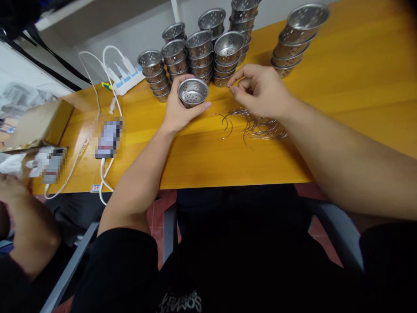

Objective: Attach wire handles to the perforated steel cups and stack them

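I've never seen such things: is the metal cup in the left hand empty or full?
Empty: inside the metal cup, held in the left hand, its bare perforated bottom shows.

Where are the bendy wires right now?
In the head view, the curved wires lie on the table right of centre, below the right hand and right of the metal cup in the left hand.

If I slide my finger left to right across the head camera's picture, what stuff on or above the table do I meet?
Box → larger phone → held cup → wires → rightmost cup stack.
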Demonstrator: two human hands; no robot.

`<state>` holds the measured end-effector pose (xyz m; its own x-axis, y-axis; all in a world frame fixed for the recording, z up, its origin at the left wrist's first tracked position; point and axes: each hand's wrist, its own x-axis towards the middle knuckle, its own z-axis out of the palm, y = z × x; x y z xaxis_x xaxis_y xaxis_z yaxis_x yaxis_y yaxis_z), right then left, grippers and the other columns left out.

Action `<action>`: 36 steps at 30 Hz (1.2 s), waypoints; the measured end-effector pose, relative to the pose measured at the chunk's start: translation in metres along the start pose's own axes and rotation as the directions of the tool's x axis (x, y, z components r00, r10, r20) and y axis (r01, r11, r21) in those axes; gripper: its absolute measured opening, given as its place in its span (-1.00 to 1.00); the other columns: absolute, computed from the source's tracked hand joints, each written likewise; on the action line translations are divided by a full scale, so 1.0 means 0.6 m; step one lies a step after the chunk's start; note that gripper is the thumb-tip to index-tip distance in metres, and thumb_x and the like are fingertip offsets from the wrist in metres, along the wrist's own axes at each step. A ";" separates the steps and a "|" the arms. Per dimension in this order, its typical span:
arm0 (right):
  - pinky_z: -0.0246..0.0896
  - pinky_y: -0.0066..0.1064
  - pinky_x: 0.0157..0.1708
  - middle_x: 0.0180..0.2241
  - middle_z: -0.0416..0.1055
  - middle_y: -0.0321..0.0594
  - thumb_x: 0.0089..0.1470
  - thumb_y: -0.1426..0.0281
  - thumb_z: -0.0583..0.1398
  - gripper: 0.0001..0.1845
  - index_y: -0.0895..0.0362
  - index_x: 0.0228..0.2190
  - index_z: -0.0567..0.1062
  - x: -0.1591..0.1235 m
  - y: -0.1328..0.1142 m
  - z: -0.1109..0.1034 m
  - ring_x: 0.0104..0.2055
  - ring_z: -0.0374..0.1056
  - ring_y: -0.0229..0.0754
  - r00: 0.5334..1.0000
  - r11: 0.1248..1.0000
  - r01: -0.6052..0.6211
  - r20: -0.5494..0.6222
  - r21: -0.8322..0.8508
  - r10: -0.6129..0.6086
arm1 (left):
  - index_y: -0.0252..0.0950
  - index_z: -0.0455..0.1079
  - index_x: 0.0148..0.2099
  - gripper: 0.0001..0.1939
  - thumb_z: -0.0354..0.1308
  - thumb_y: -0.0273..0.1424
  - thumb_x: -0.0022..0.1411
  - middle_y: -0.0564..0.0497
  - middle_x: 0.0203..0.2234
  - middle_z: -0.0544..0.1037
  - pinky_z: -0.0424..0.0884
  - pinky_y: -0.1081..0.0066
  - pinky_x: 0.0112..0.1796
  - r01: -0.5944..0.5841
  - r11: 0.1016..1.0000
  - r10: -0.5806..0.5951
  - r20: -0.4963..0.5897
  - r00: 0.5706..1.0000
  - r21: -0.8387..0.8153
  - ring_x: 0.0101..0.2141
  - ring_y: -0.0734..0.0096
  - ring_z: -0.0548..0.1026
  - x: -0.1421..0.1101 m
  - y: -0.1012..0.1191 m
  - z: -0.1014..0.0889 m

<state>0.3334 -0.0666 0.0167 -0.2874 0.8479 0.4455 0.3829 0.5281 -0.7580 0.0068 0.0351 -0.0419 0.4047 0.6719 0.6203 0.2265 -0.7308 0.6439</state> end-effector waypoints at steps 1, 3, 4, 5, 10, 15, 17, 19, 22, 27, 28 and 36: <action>0.16 -0.02 -0.34 -0.58 0.20 -0.40 0.44 -0.55 0.50 -0.22 -0.13 -0.07 0.60 0.001 0.002 0.000 -0.46 0.13 -0.06 1.000 1.000 0.012 0.002 0.001 -0.012 | 0.02 0.40 0.53 0.27 0.64 0.66 0.11 -0.16 0.31 0.73 0.72 -0.13 0.46 -0.006 1.000 0.006 0.006 1.000 -0.003 0.27 -0.08 0.79 0.001 -0.003 0.000; 0.23 0.00 -0.30 -0.57 0.22 -0.38 0.43 -0.54 0.52 -0.23 -0.12 -0.05 0.62 0.001 0.004 0.000 -0.45 0.16 -0.04 1.000 1.000 0.009 -0.002 0.014 -0.009 | 0.00 0.42 0.52 0.25 0.64 0.65 0.13 -0.17 0.31 0.75 0.71 -0.13 0.47 -0.017 1.000 0.017 0.005 1.000 0.008 0.28 -0.09 0.79 0.002 -0.005 0.001; 0.28 0.03 -0.28 -0.56 0.23 -0.36 0.43 -0.52 0.53 -0.25 -0.13 -0.04 0.64 0.000 0.003 0.000 -0.43 0.20 -0.01 1.000 1.000 -0.005 -0.007 0.022 0.005 | -0.02 0.43 0.51 0.25 0.64 0.66 0.12 -0.17 0.31 0.75 0.70 -0.12 0.48 -0.012 1.000 0.012 -0.001 1.000 0.017 0.29 -0.09 0.79 0.003 -0.004 0.002; 0.35 0.07 -0.24 -0.54 0.25 -0.34 0.43 -0.49 0.54 -0.28 -0.15 -0.02 0.66 -0.002 0.000 0.000 -0.39 0.25 0.04 1.000 0.999 -0.022 -0.015 0.029 0.023 | -0.02 0.44 0.51 0.26 0.64 0.67 0.10 -0.16 0.30 0.76 0.70 -0.11 0.49 0.000 1.000 0.000 -0.009 1.000 0.023 0.31 -0.09 0.78 0.004 -0.002 0.003; 0.51 0.21 -0.17 -0.50 0.33 -0.22 0.37 -0.55 0.49 -0.27 -0.21 -0.02 0.69 -0.005 -0.023 0.006 -0.28 0.39 0.21 0.997 0.998 -0.064 -0.051 0.002 0.064 | 0.01 0.39 0.59 0.33 0.63 0.68 0.10 -0.19 0.39 0.71 0.64 -0.12 0.54 0.011 1.000 -0.011 -0.010 1.000 0.027 0.39 -0.15 0.75 0.004 -0.004 0.014; 0.45 0.16 -0.25 -0.44 0.37 -0.19 0.40 -0.62 0.42 -0.21 -0.18 -0.10 0.65 -0.001 -0.041 0.022 -0.37 0.25 0.10 0.996 1.000 -0.028 -0.085 0.000 0.028 | 0.01 0.26 0.68 0.33 0.55 0.67 0.23 -0.21 0.43 0.66 0.66 -0.10 0.53 -0.047 0.999 0.047 0.085 0.995 -0.002 0.41 -0.12 0.76 -0.009 -0.023 0.048; 0.43 0.13 -0.26 -0.42 0.39 -0.20 0.46 -0.51 0.44 -0.31 -0.19 -0.10 0.65 -0.002 -0.045 0.029 -0.36 0.26 0.10 0.996 0.999 -0.042 -0.083 0.000 0.041 | -0.04 0.32 0.62 0.30 0.53 0.69 0.23 -0.18 0.36 0.69 0.71 -0.09 0.48 -0.046 0.999 0.048 0.136 0.990 -0.019 0.36 -0.10 0.80 -0.014 -0.021 0.063; 0.44 0.11 -0.25 -0.42 0.41 -0.22 0.50 -0.39 0.48 -0.43 -0.20 -0.11 0.64 -0.004 -0.047 0.036 -0.34 0.28 0.09 0.996 0.998 -0.055 -0.070 -0.003 0.055 | -0.07 0.38 0.57 0.26 0.52 0.70 0.23 -0.15 0.30 0.71 0.73 -0.10 0.45 -0.046 0.999 0.047 0.179 0.983 -0.014 0.31 -0.07 0.82 -0.017 -0.014 0.072; 0.46 0.07 -0.21 -0.41 0.43 -0.25 0.53 -0.25 0.52 -0.53 -0.18 -0.09 0.64 -0.006 -0.047 0.040 -0.34 0.30 0.06 0.997 0.999 -0.048 -0.060 0.004 0.048 | -0.09 0.42 0.54 0.25 0.52 0.70 0.23 -0.12 0.26 0.73 0.76 -0.09 0.42 -0.056 0.998 0.056 0.200 0.978 -0.006 0.26 -0.02 0.84 -0.017 -0.004 0.074; 0.50 0.08 -0.16 -0.40 0.47 -0.24 0.59 -0.19 0.49 -0.58 -0.15 -0.05 0.67 -0.005 -0.045 0.036 -0.28 0.44 0.11 0.997 0.996 -0.028 -0.079 -0.080 0.021 | -0.10 0.42 0.55 0.25 0.53 0.69 0.23 -0.15 0.30 0.74 0.79 -0.06 0.39 -0.077 0.996 0.083 0.200 0.976 -0.040 0.27 -0.01 0.85 -0.017 0.004 0.068; 0.50 0.08 -0.18 -0.40 0.48 -0.23 0.60 -0.21 0.48 -0.58 -0.17 -0.07 0.67 -0.005 -0.046 0.035 -0.26 0.46 0.14 0.996 0.995 -0.032 -0.080 -0.097 0.024 | -0.11 0.41 0.55 0.26 0.54 0.68 0.23 -0.16 0.30 0.74 0.79 -0.07 0.40 -0.072 0.996 0.080 0.204 0.976 -0.044 0.28 -0.02 0.84 -0.017 0.005 0.068; 0.43 0.10 -0.19 -0.42 0.41 -0.19 0.57 -0.36 0.43 -0.46 -0.19 -0.07 0.66 -0.006 -0.050 0.037 -0.23 0.39 0.18 0.998 0.998 -0.043 -0.052 -0.043 0.041 | -0.07 0.37 0.56 0.26 0.53 0.70 0.22 -0.14 0.33 0.70 0.69 -0.21 0.48 0.023 0.998 -0.010 0.235 0.972 -0.051 0.31 -0.07 0.81 -0.019 0.012 0.068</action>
<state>0.3036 -0.0866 0.0270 -0.2258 0.8701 0.4381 0.4322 0.4925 -0.7554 0.0398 0.0172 -0.0623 0.5996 0.6321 0.4908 0.1905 -0.7084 0.6796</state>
